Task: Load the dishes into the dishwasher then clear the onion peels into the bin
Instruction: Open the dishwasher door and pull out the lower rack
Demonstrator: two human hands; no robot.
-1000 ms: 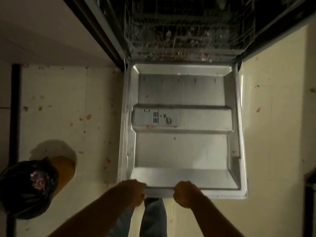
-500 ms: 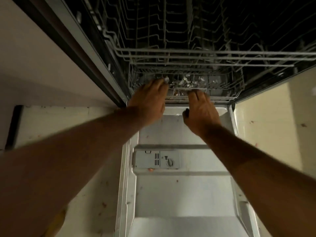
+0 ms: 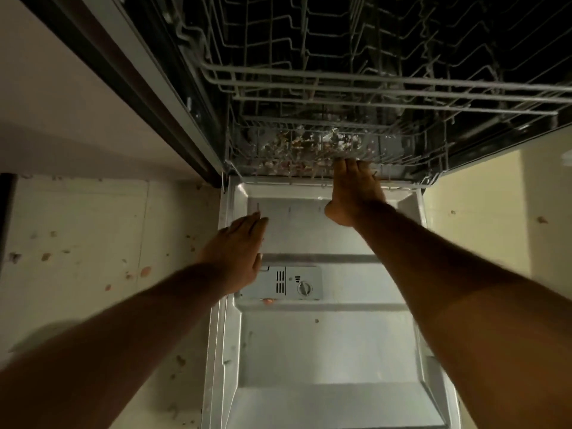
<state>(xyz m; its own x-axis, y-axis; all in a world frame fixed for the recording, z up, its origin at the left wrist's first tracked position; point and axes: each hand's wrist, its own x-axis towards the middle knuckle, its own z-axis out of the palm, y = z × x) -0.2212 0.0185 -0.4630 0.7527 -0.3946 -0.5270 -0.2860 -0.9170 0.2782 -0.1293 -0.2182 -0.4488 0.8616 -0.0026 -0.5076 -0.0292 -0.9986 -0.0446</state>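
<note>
Right hand [image 3: 356, 193] grips lower rack [image 3: 402, 168] front (left hand [image 3: 238, 252] hovers flat).

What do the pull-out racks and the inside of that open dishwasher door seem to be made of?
The lower rack and upper rack look like thin metal wire with a pale grey coating, seen in the smooth, matte grid of rods. The door's inner panel looks like brushed stainless steel: silvery, with soft reflections and pressed ridges. The detergent dispenser seems to be grey plastic, duller than the panel.
</note>
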